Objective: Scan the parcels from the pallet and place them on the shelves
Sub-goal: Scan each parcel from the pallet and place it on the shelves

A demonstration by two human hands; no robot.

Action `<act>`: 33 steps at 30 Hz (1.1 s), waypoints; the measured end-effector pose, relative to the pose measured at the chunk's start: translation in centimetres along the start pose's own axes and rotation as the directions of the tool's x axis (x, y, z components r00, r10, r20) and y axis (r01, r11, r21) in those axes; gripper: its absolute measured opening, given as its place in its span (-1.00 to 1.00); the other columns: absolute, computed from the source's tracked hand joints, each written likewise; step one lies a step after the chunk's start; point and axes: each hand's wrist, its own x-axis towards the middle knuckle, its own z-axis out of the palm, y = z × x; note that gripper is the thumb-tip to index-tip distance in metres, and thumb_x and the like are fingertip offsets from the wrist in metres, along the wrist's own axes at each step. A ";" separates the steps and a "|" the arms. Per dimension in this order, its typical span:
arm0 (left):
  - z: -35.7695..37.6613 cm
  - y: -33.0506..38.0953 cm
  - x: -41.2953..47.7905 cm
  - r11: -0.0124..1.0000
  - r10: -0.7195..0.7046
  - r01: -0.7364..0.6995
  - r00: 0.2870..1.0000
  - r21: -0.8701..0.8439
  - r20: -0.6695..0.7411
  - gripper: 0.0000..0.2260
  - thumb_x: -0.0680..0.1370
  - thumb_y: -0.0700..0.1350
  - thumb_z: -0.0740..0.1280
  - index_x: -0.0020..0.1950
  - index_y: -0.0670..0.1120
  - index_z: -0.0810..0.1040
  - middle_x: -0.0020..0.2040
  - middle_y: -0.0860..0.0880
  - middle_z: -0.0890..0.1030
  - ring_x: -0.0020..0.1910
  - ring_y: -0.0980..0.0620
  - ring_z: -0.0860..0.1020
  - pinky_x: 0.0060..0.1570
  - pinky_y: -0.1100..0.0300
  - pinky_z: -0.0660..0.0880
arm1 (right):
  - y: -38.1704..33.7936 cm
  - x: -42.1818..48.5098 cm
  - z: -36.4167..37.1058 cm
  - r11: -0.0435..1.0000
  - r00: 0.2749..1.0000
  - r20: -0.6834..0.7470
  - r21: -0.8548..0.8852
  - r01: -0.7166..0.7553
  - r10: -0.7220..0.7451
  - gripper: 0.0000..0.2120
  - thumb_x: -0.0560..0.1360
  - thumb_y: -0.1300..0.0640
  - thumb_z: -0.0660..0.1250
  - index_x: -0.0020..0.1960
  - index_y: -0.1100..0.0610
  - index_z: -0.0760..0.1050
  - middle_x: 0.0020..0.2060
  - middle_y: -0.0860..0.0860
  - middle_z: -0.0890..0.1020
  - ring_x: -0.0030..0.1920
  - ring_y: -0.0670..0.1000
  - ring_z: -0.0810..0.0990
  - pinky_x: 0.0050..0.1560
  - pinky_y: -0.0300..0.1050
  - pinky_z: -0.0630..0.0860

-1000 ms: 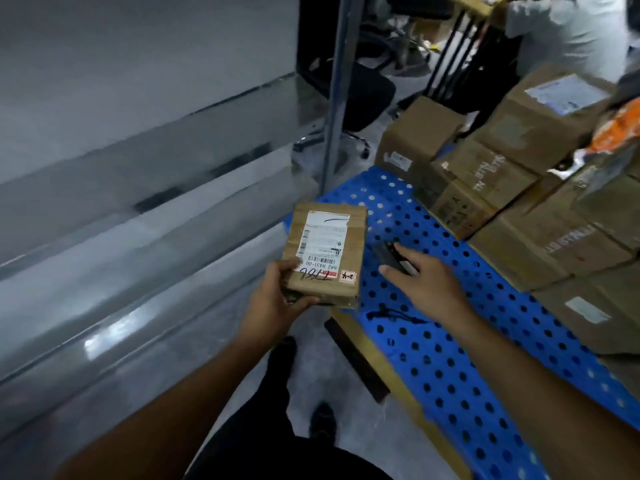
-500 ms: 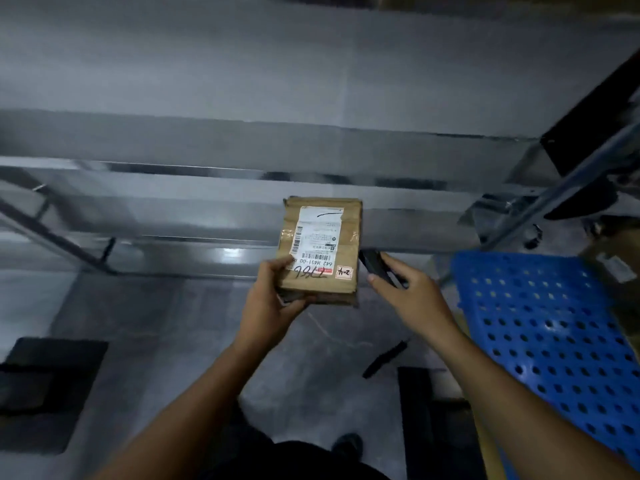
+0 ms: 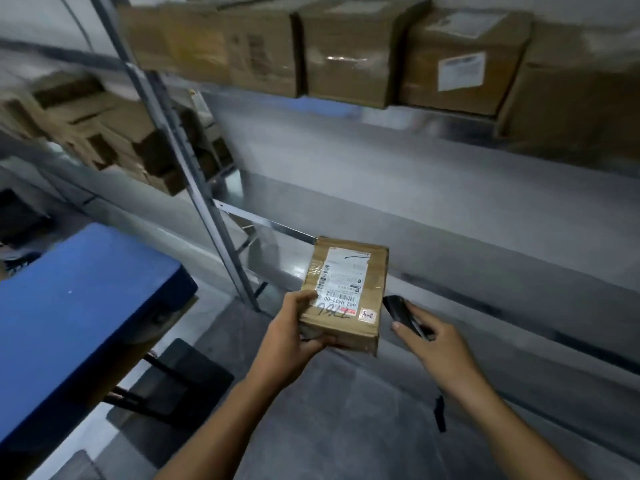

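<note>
Parcel (image 3: 346, 292) gripped at near end by left hand (image 3: 294, 337), thumb on top, fingers curled beneath; long axis points toward shelf (image 3: 450, 216); right hand (image 3: 436, 348) curls round scanner (image 3: 401, 311), just beside.

Brown cardboard parcel (image 3: 349, 306) with white label (image 3: 343, 277), black barcode stripes and a red patch, black scanner (image 3: 399, 310), plain blue surface (image 3: 79, 306) at nine o'clock, brown boxes (image 3: 346, 53) at twelve, grey shelves (image 3: 450, 209).
</note>
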 end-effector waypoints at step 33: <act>-17.4 -24.0 38.7 0.749 0.202 -0.078 0.973 0.658 -0.115 -0.11 0.45 0.39 0.32 0.67 0.18 0.00 0.69 -0.05 -0.02 0.65 -0.19 -0.16 0.55 -0.23 -0.03 | -15.2 46.6 31.3 0.924 0.970 0.201 -0.379 -0.051 0.136 -0.51 0.44 -0.24 0.39 0.36 -0.20 0.52 0.23 -0.11 0.64 0.14 0.02 0.60 0.11 -0.07 0.53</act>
